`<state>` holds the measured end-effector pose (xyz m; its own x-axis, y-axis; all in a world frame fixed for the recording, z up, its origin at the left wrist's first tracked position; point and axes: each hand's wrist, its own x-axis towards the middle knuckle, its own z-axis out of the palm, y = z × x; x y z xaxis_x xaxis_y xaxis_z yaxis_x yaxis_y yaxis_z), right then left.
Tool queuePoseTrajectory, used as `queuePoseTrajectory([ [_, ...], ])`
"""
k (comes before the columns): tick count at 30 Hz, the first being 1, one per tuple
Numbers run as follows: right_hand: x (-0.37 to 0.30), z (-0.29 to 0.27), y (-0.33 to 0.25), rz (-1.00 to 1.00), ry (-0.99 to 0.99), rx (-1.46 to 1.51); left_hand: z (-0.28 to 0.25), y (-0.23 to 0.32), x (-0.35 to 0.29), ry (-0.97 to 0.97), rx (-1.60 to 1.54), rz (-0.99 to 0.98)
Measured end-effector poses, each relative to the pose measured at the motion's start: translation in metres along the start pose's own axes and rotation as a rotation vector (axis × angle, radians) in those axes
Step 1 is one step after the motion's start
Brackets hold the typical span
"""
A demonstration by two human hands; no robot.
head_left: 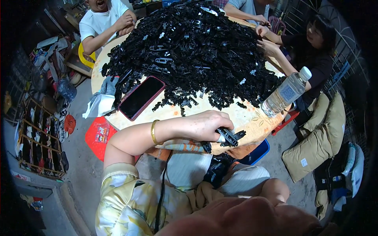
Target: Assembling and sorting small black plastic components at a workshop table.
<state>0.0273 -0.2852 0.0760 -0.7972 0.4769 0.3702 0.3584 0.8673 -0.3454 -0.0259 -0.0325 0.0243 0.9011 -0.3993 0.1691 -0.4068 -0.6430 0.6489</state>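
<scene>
Well — pale tabletop under black parts, grey floor below.

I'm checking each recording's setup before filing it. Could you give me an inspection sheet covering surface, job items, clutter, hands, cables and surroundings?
Surface: light patterned tablecloth, largely covered.
Job items: large heap of black parts; a separate black part at the near edge.
Clutter: phone with a dark screen, left of the heap's near edge; clear bottle with a white cap at the right.
Hands: left hand closed on the separate black part; right hand not visible.
Cables: none certain; a thin dark cord or strap runs down the person's front.
Surroundings: three other people around the table; red stool at left; tan sacks at right.
</scene>
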Motion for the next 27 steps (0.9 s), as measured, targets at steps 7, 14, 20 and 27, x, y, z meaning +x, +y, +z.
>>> queuePoseTrajectory([
  [7, 0.002, -0.010, 0.008, 0.036, -0.156, 0.060, -0.002, -0.002, 0.003, 0.016, -0.079, 0.039],
  [14, 0.001, -0.019, 0.019, 0.080, -0.295, 0.164, -0.056, -0.043, 0.018, 0.284, 0.417, -0.197],
  [20, -0.012, -0.004, 0.080, 0.890, 0.502, -0.296, -0.097, -0.100, 0.052, 0.511, 1.025, -0.262],
  [27, -0.053, 0.013, 0.139, 1.320, 0.660, -0.828, -0.116, -0.112, 0.076, 0.296, 1.181, -0.337],
])
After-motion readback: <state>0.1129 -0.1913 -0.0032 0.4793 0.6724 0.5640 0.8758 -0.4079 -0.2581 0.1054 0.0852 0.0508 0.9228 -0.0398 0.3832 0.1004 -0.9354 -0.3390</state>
